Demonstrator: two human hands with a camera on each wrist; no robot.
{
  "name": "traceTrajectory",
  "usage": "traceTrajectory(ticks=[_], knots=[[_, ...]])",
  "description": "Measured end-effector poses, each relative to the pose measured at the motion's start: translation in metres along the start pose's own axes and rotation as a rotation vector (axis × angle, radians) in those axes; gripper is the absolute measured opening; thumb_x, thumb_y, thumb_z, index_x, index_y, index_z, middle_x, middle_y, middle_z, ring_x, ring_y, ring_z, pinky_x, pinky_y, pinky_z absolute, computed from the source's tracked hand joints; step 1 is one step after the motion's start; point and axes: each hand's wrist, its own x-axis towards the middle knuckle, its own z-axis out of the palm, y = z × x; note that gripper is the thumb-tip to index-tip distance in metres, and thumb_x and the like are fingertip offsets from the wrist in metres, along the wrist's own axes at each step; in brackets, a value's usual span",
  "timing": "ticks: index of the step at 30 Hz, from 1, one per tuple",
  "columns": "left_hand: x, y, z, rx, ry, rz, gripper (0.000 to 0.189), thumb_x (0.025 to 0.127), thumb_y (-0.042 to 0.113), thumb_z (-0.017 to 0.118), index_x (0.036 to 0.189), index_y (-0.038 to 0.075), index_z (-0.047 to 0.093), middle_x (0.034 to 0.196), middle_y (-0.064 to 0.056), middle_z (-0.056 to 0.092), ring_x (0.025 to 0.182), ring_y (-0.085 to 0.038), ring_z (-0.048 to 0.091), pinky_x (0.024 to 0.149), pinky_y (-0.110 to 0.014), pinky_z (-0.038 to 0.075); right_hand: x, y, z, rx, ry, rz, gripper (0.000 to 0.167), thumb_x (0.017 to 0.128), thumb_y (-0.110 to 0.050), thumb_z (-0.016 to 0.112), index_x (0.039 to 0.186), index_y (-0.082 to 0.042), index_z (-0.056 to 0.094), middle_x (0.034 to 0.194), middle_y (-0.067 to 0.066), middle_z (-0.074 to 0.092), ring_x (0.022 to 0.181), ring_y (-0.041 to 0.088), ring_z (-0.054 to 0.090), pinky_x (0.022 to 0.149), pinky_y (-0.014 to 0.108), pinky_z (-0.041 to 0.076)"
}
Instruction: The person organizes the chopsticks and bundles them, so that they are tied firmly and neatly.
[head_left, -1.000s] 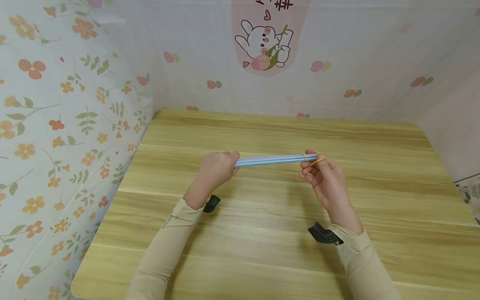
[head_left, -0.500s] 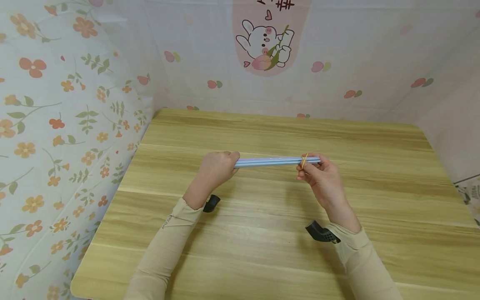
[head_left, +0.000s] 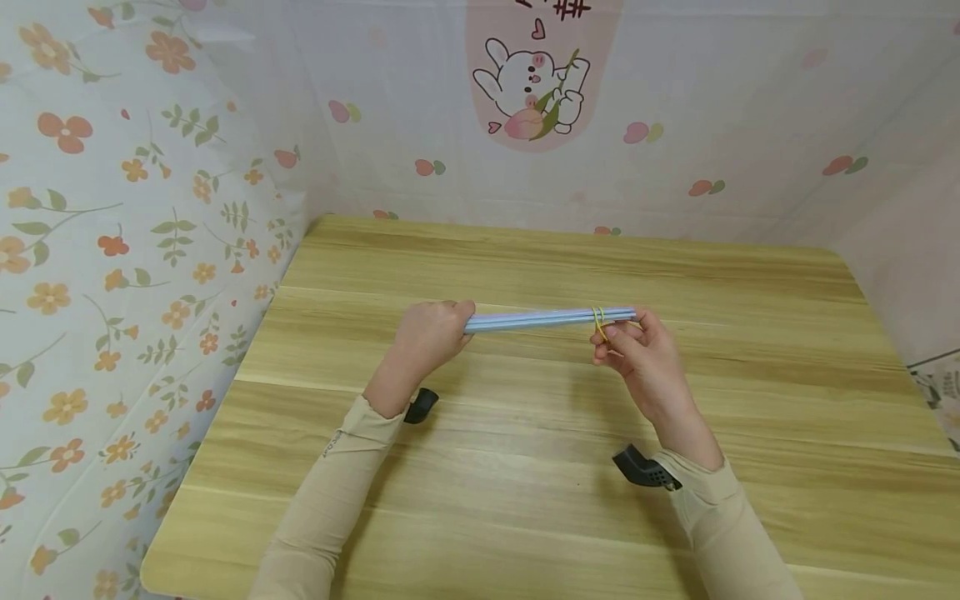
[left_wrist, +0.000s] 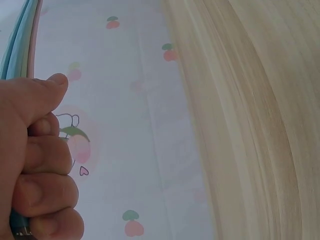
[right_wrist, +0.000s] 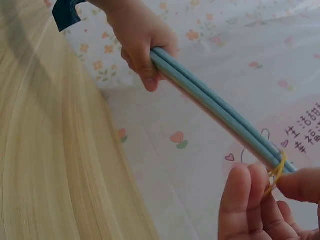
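Note:
A bundle of long pastel blue and pink chopsticks (head_left: 532,320) is held up level over the table. My left hand (head_left: 431,337) grips its left end in a fist; in the left wrist view the fingers (left_wrist: 47,195) curl round it, and a teal end shows below them. A thin yellow rubber band (right_wrist: 280,172) is wound round the bundle near its right end. My right hand (head_left: 652,367) pinches a loop of this band between thumb and fingertips, just below the chopsticks. One fingertip is at their right tip.
A wood-grain table (head_left: 480,500) lies under both hands. A printed cloth with a rabbit picture (head_left: 525,92) hangs behind it, and a flowered cloth (head_left: 112,292) covers the left side. Black wrist cameras (head_left: 645,468) sit at both cuffs.
The band was one turn with a loop stretched at the right tip; the loop came over the bundle, and two turns now show. My right fingers shifted slightly left and down; my left hand barely moved.

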Motion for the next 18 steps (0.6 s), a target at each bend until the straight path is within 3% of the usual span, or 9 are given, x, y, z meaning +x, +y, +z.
traceTrajectory(ticks=[5,11,15,18], knots=[[-0.001,-0.002,-0.002,-0.013,-0.007,-0.027,0.016,0.082,0.012,0.069,0.073,0.006,0.057,0.054,-0.003,0.055,0.045,-0.009,0.031,0.038,-0.025,0.036,-0.001,0.001,-0.005,-0.131,0.017,0.030,0.009,0.098,-0.005,0.048,0.102,-0.004,0.040,0.074,0.000,0.069,0.066,0.010,0.064,0.065,0.024,0.055],[-0.001,-0.005,-0.002,-0.038,-0.016,-0.040,0.015,0.082,0.010,0.068,0.073,0.005,0.057,0.053,-0.002,0.052,0.045,-0.008,0.030,0.038,-0.023,0.031,-0.001,0.003,-0.011,-0.406,0.023,0.098,0.010,0.096,-0.005,0.051,0.100,-0.001,0.042,0.072,-0.005,0.069,0.068,0.009,0.065,0.067,0.024,0.054],[0.000,-0.007,-0.003,-0.031,-0.043,-0.059,0.016,0.081,0.011,0.069,0.073,0.005,0.057,0.053,-0.002,0.051,0.046,-0.009,0.030,0.039,-0.023,0.030,-0.004,0.005,-0.015,-0.611,-0.020,0.123,0.012,0.095,-0.006,0.054,0.097,0.005,0.050,0.071,-0.008,0.068,0.067,0.009,0.065,0.066,0.027,0.054],[0.000,-0.007,-0.002,-0.018,-0.060,-0.068,0.016,0.081,0.012,0.070,0.074,0.006,0.058,0.054,-0.002,0.052,0.045,-0.009,0.032,0.038,-0.024,0.033,-0.007,0.007,-0.017,-0.673,-0.089,0.106,0.017,0.094,-0.006,0.057,0.096,0.011,0.058,0.071,-0.008,0.068,0.067,0.010,0.066,0.065,0.027,0.054]])
